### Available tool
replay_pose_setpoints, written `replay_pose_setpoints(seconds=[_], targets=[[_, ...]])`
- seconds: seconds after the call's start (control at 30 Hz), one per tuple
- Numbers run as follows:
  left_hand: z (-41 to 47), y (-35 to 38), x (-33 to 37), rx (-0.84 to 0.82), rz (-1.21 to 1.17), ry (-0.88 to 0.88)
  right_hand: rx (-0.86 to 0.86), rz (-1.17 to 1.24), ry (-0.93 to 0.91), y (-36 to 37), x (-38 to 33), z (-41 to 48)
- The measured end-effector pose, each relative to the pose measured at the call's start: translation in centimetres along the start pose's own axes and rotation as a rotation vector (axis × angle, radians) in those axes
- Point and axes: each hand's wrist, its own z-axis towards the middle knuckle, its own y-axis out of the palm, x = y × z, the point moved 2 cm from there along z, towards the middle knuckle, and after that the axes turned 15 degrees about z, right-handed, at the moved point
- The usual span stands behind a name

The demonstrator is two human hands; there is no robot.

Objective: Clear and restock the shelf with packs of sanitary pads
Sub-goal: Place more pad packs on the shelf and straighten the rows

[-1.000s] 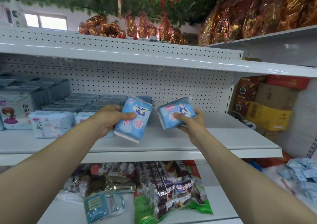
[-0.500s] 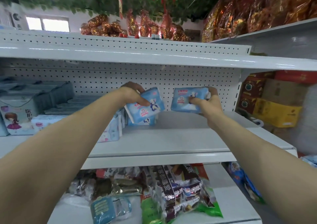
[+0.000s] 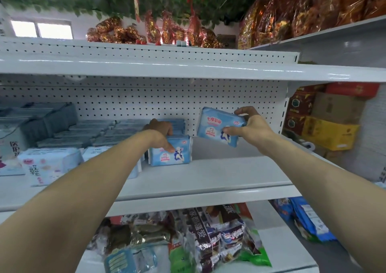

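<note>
pack A [image 3: 170, 154] | blue, upright on shelf [image 3: 219, 174] | pack B [image 3: 219, 127] | blue, tilted, held above shelf

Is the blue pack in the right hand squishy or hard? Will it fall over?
Probably squishy: the blue pack looks puffy where the right hand pinches it. Likely light, since one hand holds it up. It might stand fine: a matching pack sits upright on the shelf.

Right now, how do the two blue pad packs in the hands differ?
The left-hand pack stands upright on the shelf; the right-hand pack hangs tilted above it. The left hand grips its pack from the top, the right hand from the side. Both are light blue with the same figure print.
</note>
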Motion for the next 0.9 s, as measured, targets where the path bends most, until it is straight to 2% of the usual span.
replay_pose_setpoints(seconds=[0.37, 0.67, 0.8, 0.9], targets=[[1.0, 0.5, -0.7, 0.064, 0.063, 0.03, -0.048, -0.082, 0.021, 0.8, 0.3, 0.0], [0.3, 0.3, -0.6, 0.046, 0.117, -0.015, -0.082, -0.092, 0.007, 1.2, -0.3, 0.0], [-0.1, -0.5, -1.5, 0.048, 0.044, -0.018, -0.117, -0.102, 0.006, 1.6, -0.9, 0.0], [-1.0, -2.4, -3.4, 0.132, -0.062, -0.066, -0.154, -0.094, 0.011, 2.5, -1.2, 0.0]])
